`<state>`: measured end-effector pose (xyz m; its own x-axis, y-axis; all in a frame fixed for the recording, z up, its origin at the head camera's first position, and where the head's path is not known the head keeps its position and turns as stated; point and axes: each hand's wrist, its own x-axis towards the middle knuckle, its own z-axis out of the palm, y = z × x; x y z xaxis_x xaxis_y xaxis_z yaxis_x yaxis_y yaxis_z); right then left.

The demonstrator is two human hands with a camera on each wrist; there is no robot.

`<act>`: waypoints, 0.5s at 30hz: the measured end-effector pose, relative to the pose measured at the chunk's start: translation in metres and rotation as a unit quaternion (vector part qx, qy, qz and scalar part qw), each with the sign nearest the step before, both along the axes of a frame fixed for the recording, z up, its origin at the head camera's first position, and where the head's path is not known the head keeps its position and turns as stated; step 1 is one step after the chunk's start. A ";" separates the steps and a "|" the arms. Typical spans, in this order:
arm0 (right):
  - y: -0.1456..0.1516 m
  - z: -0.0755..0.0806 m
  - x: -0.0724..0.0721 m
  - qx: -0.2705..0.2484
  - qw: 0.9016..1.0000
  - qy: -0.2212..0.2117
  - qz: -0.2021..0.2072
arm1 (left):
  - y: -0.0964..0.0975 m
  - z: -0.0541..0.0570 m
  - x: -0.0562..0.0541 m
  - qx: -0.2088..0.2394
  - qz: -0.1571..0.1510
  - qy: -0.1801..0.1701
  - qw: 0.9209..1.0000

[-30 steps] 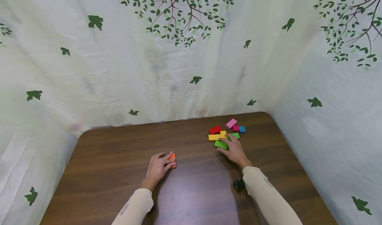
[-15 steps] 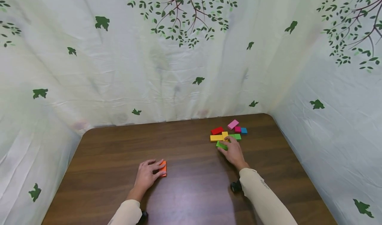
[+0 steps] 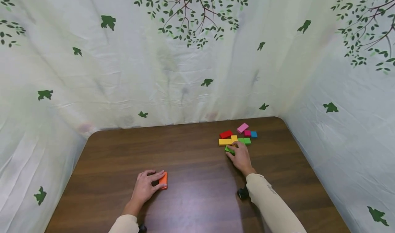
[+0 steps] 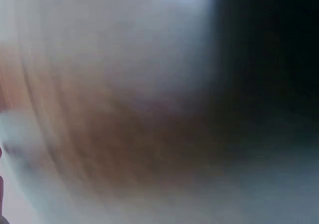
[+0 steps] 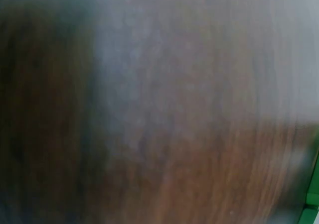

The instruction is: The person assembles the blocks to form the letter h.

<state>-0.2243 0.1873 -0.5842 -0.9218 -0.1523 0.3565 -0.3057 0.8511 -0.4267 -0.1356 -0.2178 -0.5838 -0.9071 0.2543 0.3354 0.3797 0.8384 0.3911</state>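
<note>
On the left of the table, my left hand (image 3: 143, 187) pinches an orange block (image 3: 163, 181) between its thumb and fingers; the block lies on or just above the wood. At the right my right hand (image 3: 241, 159) has its thumb and fingers round a green block (image 3: 229, 150), partly hidden by them. Just beyond it lie a yellow block (image 3: 225, 142), a smaller yellow block (image 3: 234, 138) and more green (image 3: 247, 141). In the right wrist view, green blocks (image 5: 313, 184) show only at the right edge. The left wrist view is mostly blur.
Behind the yellow blocks lie a red block (image 3: 226, 134), a pink block (image 3: 242, 128), a magenta block (image 3: 247, 133) and a blue block (image 3: 254, 134). The brown wooden table (image 3: 191, 150) meets a leaf-printed curtain (image 3: 172, 89) at its back edge.
My left hand has moved left and nearer with the orange block. My right thumb and fingers have drawn in round the green block, which has shifted slightly.
</note>
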 end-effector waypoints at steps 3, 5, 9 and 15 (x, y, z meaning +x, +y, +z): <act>-0.001 0.000 0.000 0.000 1.000 0.004 -0.001 | -0.002 0.000 0.004 -0.001 -0.007 0.010 1.000; -0.001 -0.001 0.001 0.000 1.000 0.003 -0.004 | -0.003 -0.001 0.006 -0.002 -0.013 0.019 1.000; -0.002 -0.002 0.001 -0.003 1.000 -0.001 -0.009 | -0.005 -0.002 0.008 -0.003 -0.025 0.029 0.999; -0.003 -0.004 0.001 -0.005 1.000 0.004 -0.013 | -0.007 0.000 0.009 -0.028 -0.024 0.003 0.999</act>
<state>-0.2234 0.1845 -0.5879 -0.9227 -0.1244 0.3650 -0.2866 0.8544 -0.4334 -0.1269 -0.2247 -0.5843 -0.8915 0.3163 0.3244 0.4223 0.8394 0.3421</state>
